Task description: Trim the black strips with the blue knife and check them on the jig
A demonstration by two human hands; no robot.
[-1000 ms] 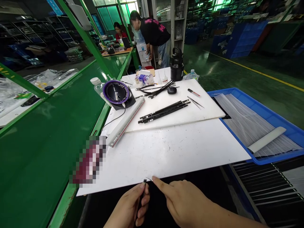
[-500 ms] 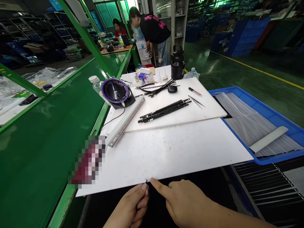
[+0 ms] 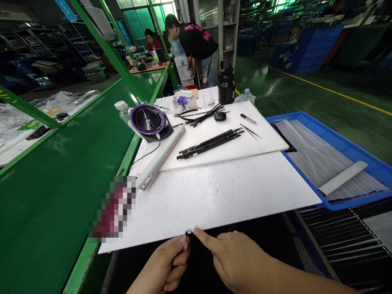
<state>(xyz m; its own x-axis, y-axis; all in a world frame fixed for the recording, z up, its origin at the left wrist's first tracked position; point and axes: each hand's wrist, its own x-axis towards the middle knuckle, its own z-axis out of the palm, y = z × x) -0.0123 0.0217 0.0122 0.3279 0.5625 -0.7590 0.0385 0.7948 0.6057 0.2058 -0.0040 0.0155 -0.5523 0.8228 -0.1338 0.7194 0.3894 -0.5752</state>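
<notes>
My left hand (image 3: 167,267) is at the near edge of the white board (image 3: 214,192), fingers pinched on a thin black strip (image 3: 186,233) whose tip pokes up at the board's edge. My right hand (image 3: 239,261) is beside it, index finger stretched out and touching the strip's tip, the other fingers curled. Further up the board lies a bundle of long black strips (image 3: 210,143). A second, looser pile of black strips (image 3: 203,115) sits behind it.
A purple-rimmed round device (image 3: 148,119) with a cable, a white bar (image 3: 162,157), tweezers (image 3: 250,131), a black flask (image 3: 226,87) and a bottle (image 3: 124,111) stand about. A blue tray (image 3: 361,153) of clear strips is at right, a green conveyor (image 3: 61,171) at left. Two people work far behind.
My hands stay at the board's edge; the strip's tip has shifted slightly in my left fingers. The camera view moved a little.
</notes>
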